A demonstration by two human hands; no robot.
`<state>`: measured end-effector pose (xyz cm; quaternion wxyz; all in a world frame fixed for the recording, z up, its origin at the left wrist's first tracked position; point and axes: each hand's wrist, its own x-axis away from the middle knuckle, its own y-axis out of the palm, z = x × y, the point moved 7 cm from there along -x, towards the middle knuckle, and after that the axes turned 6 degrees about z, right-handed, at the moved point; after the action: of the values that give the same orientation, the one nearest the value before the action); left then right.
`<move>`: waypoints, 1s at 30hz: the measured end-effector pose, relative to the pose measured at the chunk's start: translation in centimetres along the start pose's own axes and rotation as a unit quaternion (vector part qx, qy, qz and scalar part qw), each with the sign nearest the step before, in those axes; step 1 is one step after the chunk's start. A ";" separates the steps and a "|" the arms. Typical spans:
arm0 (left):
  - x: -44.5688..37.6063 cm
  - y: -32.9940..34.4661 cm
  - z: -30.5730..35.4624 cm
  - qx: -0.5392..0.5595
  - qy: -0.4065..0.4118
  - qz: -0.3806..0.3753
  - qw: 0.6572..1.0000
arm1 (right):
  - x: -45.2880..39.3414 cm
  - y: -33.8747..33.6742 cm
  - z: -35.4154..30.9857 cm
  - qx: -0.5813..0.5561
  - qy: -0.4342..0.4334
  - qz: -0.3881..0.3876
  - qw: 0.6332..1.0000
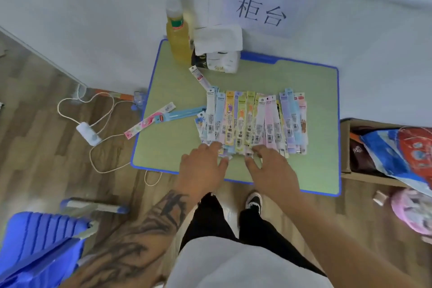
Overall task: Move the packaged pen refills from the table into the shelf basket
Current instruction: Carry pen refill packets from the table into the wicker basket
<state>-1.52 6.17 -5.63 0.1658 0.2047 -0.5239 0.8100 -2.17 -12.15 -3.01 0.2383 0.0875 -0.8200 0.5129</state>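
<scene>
A clear plastic bottle of yellow liquid [178, 35] stands beside a white tissue pack [218, 50]. A white paper sign with handwritten characters [261, 8] hangs on the wall behind. On the wooden floor lies what looks like a white power strip [88, 133].

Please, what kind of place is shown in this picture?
Probably a mock shop counter set up in an ordinary room: a handwritten paper sign on the wall, a small green table on wood flooring, and many packaged pen refills laid out like stock.

Glowing evenly with soft, cool light; casting only faint shadows; bending strongly toward the edges; blurring slightly throughout, smearing the wall [93, 7] most.
</scene>
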 end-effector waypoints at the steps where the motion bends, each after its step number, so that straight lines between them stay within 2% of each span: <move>1: -1.2 -0.3 0.2 0.017 -0.001 -0.003 1.000 | -0.7 0.1 -0.2 -0.015 0.016 0.000 1.000; 7: -8.3 -0.1 0.8 0.068 -0.034 0.001 0.997 | -7.0 1.3 -1.2 -0.069 0.085 0.007 0.994; 14: -11.4 1.3 0.2 -0.012 -0.084 0.002 0.996 | -11.6 2.9 -1.3 -0.012 0.130 0.004 0.991; 18: -12.4 1.3 1.2 -0.023 -0.057 -0.008 0.998 | -12.2 3.6 -0.8 -0.038 0.153 -0.014 0.987; 24: -11.9 0.0 2.3 0.042 -0.029 -0.004 0.999 | -11.1 1.7 0.0 -0.176 0.138 -0.006 0.975; 30: -8.7 -3.6 4.9 0.212 0.004 0.004 0.977 | -6.0 -2.9 1.7 -0.304 0.132 0.045 0.942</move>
<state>8.51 2.66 -5.43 0.1176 0.2298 -0.3406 0.9041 3.65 -15.59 -4.22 0.3363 -0.0948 -0.9012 0.2564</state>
